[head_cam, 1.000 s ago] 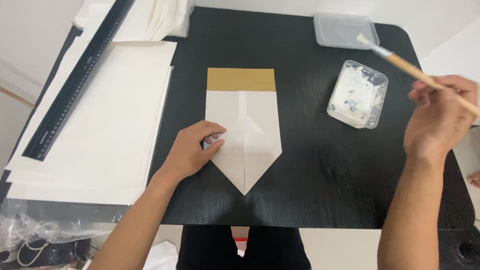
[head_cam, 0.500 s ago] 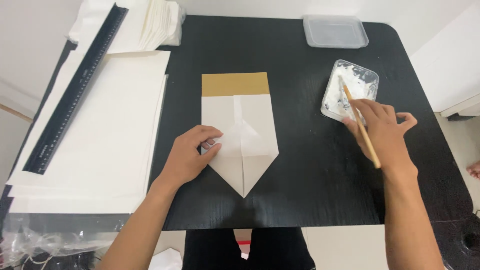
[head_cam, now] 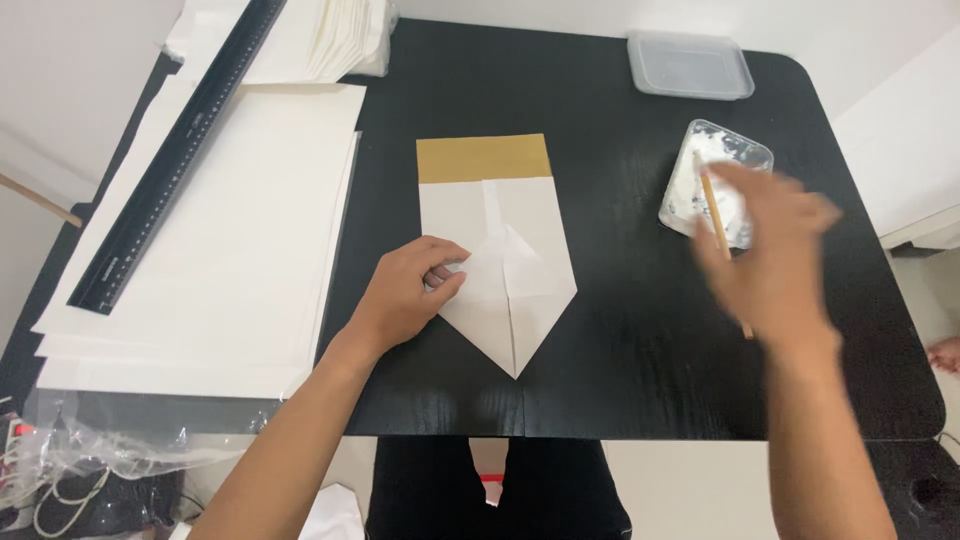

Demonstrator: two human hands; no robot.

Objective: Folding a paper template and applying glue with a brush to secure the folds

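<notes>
- Comparing with the frame half a second back: the right hand (head_cam: 775, 255) is now motion-blurred and sits a little lower and nearer the tray's near edge, with the brush (head_cam: 722, 240) still in its grip and the bristle end still in the tray; a full second back that hand was raised clear, brush lifted toward the lid.
- Left hand (head_cam: 405, 295) unchanged across all three frames: palm down on the left flank of the folded paper bag (head_cam: 497, 255), fingers curled and pressed onto the sheet, pinching nothing.
- Table (head_cam: 620, 380): black, wood-grained, rounded corners. Bare surface lies between bag and tray, and along the whole near edge below the bag's point; the far middle is bare too.
- Stack of large white sheets (head_cam: 230, 240) covers the table's left side, overhanging its left edge; its right edge runs just beside the left hand.
- Long black ruler (head_cam: 175, 160) lies diagonally on that stack, well apart from both hands.
- Bag sits mid-table, flat: cream-white body, tan-gold band across the far end, near end folded into a downward point with a centre crease and two angled flaps meeting on it.
- Clear lid (head_cam: 690, 66) rests at the far edge, apart from the tray.
- Clear plastic tray (head_cam: 716, 180), smeared with white paste, stands right of the bag, near the table's right edge.
- Right grip: closed round the brush's wooden handle; finger detail lost to blur.
</notes>
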